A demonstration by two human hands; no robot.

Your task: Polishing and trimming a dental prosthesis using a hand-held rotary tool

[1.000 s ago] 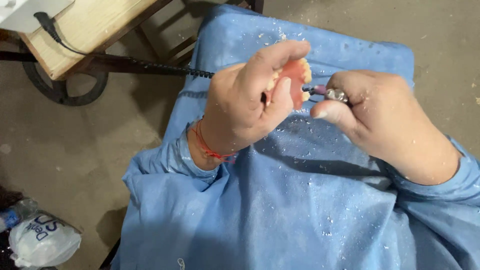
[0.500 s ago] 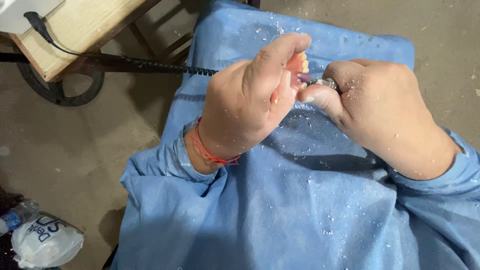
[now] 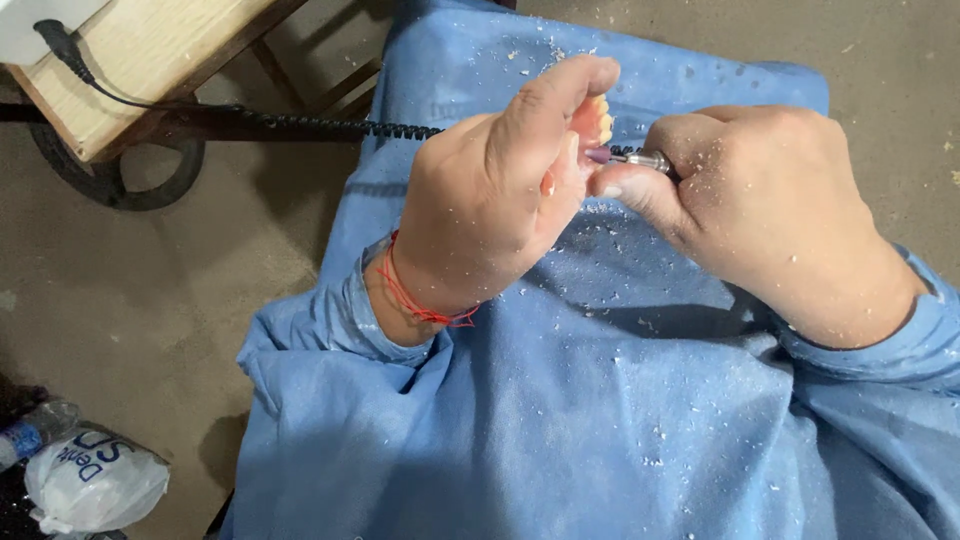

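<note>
My left hand (image 3: 495,195) is closed around a pink denture (image 3: 590,120) with pale teeth, mostly hidden behind the thumb and fingers. My right hand (image 3: 775,205) grips a small metal rotary handpiece (image 3: 645,160); its purple tip touches the denture. Both hands are held over my lap, which is covered by a blue gown (image 3: 560,420) dusted with white shavings. A red thread bracelet (image 3: 425,305) circles my left wrist.
A black coiled cable (image 3: 330,125) runs from the handpiece left toward a wooden bench (image 3: 130,60). A dark ring-shaped object (image 3: 115,180) lies on the concrete floor below it. A white plastic bag (image 3: 95,480) and a bottle (image 3: 30,432) sit at the bottom left.
Both hands have shifted slightly up and closer together. The handpiece tip now sits against the denture, and my left thumb covers more of it.
</note>
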